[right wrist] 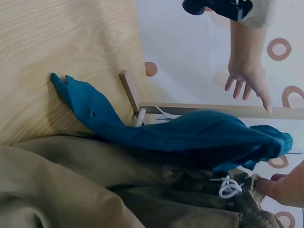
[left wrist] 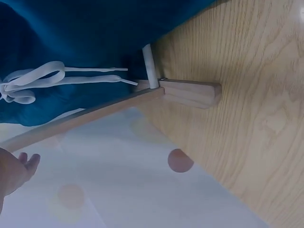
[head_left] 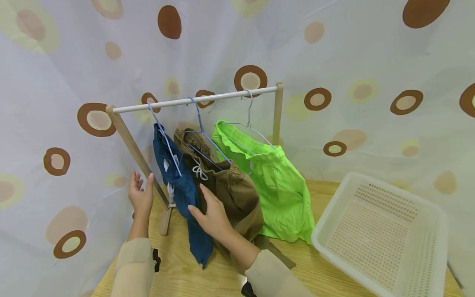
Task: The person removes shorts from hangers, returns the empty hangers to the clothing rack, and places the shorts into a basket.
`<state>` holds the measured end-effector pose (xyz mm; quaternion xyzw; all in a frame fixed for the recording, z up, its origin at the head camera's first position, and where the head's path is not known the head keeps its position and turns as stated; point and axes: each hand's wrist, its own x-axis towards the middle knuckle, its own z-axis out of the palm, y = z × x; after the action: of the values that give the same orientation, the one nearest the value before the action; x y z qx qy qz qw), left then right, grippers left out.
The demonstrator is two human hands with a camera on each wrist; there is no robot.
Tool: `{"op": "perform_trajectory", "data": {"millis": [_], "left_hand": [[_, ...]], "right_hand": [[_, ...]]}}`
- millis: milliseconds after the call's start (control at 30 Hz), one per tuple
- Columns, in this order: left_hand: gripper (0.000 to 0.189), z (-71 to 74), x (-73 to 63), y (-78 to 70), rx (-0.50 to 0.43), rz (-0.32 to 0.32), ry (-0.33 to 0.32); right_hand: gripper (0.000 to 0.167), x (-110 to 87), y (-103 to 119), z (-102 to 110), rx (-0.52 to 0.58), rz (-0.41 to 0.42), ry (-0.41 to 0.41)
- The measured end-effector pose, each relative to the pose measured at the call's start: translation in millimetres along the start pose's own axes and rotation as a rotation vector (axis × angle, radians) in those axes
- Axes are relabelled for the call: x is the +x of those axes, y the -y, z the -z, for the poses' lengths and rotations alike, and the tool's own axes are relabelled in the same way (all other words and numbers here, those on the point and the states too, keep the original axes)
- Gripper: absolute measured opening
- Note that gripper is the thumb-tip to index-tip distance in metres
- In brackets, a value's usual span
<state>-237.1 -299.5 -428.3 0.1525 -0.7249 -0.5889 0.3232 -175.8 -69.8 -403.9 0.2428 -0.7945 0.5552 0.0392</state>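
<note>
Dark blue trousers (head_left: 179,181) with a white drawstring hang on a hanger at the left of a clothes rack (head_left: 219,96). Beside them are brown trousers (head_left: 237,189) with a white bow, then bright green trousers (head_left: 283,194). My left hand (head_left: 141,198) is raised by the rack's left post, fingers spread and holding nothing. My right hand (head_left: 215,216) is in front of the blue and brown trousers, thumb and forefinger apart. In the right wrist view its fingertips (right wrist: 268,185) come right up to the brown waistband.
A white perforated basket (head_left: 378,235) stands at the right on the wooden table (head_left: 174,272). Behind the rack hangs a white curtain (head_left: 356,53) with brown and yellow dots. One wooden foot (left wrist: 190,92) of the rack shows in the left wrist view.
</note>
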Motion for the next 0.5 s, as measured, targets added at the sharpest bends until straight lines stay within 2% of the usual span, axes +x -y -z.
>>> {"op": "perform_trajectory", "data": {"millis": [233, 433, 500], "left_hand": [[0.068, -8.8, 6.5, 7.4, 0.001, 0.035, 0.019], [0.064, -11.1, 12.4, 15.1, -0.022, 0.047, -0.022], [0.061, -10.2, 14.3, 18.0, -0.005, 0.045, -0.048]], "right_hand": [[0.06, 7.3, -1, -14, 0.016, -0.042, -0.006], [0.052, 11.7, -4, -22, 0.0, -0.053, -0.036], [0.048, 12.9, -6, -24, -0.01, -0.046, -0.051]]}}
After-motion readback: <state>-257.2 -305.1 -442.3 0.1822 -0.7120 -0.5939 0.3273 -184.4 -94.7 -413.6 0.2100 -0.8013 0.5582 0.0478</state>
